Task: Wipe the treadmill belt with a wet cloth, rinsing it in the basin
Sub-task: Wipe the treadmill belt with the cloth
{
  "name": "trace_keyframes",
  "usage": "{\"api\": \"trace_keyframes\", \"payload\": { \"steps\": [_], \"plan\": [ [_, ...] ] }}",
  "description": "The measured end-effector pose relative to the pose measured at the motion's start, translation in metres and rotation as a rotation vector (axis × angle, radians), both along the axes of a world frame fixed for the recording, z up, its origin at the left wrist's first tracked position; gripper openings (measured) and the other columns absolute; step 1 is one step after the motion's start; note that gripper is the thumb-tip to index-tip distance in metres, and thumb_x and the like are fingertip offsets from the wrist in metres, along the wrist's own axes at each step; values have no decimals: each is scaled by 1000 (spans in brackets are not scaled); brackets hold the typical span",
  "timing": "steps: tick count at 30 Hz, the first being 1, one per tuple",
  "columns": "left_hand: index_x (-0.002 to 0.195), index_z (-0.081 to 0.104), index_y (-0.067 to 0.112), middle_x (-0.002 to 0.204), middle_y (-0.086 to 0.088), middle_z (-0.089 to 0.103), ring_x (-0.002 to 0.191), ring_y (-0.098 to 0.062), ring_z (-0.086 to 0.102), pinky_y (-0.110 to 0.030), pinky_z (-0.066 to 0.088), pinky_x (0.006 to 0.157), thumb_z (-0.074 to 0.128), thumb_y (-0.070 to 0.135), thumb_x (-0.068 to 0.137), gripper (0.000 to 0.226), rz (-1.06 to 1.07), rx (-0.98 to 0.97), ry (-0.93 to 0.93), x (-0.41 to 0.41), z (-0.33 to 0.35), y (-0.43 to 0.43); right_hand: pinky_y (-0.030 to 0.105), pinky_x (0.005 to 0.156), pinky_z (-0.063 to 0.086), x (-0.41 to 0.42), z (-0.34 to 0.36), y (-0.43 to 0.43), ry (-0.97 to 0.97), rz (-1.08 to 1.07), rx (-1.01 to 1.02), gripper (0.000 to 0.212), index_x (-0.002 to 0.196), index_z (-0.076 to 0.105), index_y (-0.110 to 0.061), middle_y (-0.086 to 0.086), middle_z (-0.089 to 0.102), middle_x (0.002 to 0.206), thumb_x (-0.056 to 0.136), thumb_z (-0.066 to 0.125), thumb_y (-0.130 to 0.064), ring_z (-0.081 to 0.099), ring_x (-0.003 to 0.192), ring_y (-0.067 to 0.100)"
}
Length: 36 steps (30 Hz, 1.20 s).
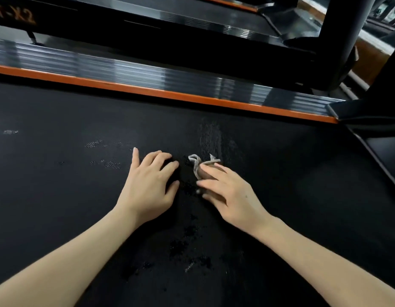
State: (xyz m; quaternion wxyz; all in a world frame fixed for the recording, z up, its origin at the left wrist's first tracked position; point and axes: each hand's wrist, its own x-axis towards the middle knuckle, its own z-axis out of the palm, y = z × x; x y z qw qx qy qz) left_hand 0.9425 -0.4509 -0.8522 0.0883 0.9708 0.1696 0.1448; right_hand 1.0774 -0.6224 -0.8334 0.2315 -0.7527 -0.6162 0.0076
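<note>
The black treadmill belt [70,185] fills the lower view, with wet patches [183,242] and a damp streak [211,134] on it. A dark cloth with a pale hem [195,166] lies bunched on the belt between my hands and is hard to tell apart from the belt. My right hand [232,196] pinches the hem end with its fingers. My left hand [147,187] rests just left of it, fingers curled over the dark bulk of the cloth. No basin is in view.
An orange strip [147,90] and a ribbed grey side rail [125,67] border the belt's far edge. A black upright post [345,34] and motor cover [382,149] stand at the right. Another treadmill [192,16] lies beyond.
</note>
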Motion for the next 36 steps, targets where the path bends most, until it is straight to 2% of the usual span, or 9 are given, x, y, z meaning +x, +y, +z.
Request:
{"api": "trace_keyframes", "payload": {
  "steps": [3, 8, 11, 16, 22, 26, 30, 34, 36],
  "plan": [
    [113, 65, 14, 119, -7, 60, 116, -32, 53, -67, 24, 105, 37, 44, 82, 52, 3, 1, 11, 0, 1, -1, 38, 113, 28, 24, 1, 2, -73, -40, -64, 25, 110, 70, -10, 13, 57, 132, 86, 62, -12, 51, 124, 32],
    [113, 66, 13, 119, -8, 60, 114, -32, 52, -68, 23, 106, 34, 45, 83, 55, 13, 7, 2, 1, 1, 0, 39, 108, 34, 40, 3, 45, 54, -468, 13, 21, 109, 71, -11, 8, 53, 137, 89, 63, -8, 47, 126, 32],
    [114, 65, 12, 120, -10, 58, 114, -34, 51, -68, 22, 106, 33, 46, 82, 56, 0, 16, 8, 1, 3, 0, 41, 95, 44, -12, 5, 1, 20, -280, 55, 17, 98, 73, -7, 11, 63, 122, 83, 65, -7, 56, 111, 29],
    [120, 62, 12, 124, -9, 56, 119, -34, 48, -66, 16, 109, 39, 44, 84, 54, 11, 48, 7, 0, 0, -1, 29, 113, 30, -66, 6, -91, 28, -13, -19, 21, 105, 72, -10, 8, 59, 130, 87, 62, -12, 46, 127, 20],
    [126, 59, 13, 131, -10, 53, 124, -35, 44, -65, 10, 111, 52, 37, 92, 41, 18, 91, -13, 0, -4, 2, 40, 106, 40, -22, 4, -56, 78, -476, 17, 22, 106, 72, -12, 7, 56, 135, 86, 65, -5, 51, 124, 25],
    [129, 57, 15, 135, -8, 51, 128, -32, 41, -62, 6, 113, 49, 37, 94, 43, 31, 97, -4, 1, -3, 0, 25, 107, 31, -85, 1, -84, 66, -270, 48, 22, 101, 73, -11, 9, 62, 127, 80, 66, -8, 54, 120, 28],
    [133, 53, 16, 139, -7, 48, 132, -30, 37, -60, 2, 114, 43, 40, 96, 45, 34, 96, 47, 0, 5, -1, 24, 114, 25, -105, 9, -126, 63, -73, -45, 27, 106, 72, -11, 8, 59, 130, 81, 65, -7, 43, 128, 13],
    [136, 51, 18, 138, -8, 49, 132, -29, 37, -59, -1, 115, 43, 38, 96, 44, 18, 129, 43, -11, 16, -7, 21, 106, 27, -74, 4, -122, 37, -393, 1, 24, 103, 74, -13, 8, 59, 131, 83, 64, -4, 52, 123, 29],
    [133, 54, 17, 135, -9, 52, 131, -31, 39, -59, 2, 115, 45, 33, 97, 41, 5, 116, -35, -28, 20, -15, 21, 105, 29, -82, 2, -116, 113, -507, 29, 21, 104, 74, -16, 2, 57, 134, 87, 64, -8, 50, 126, 26]
  ]
}}
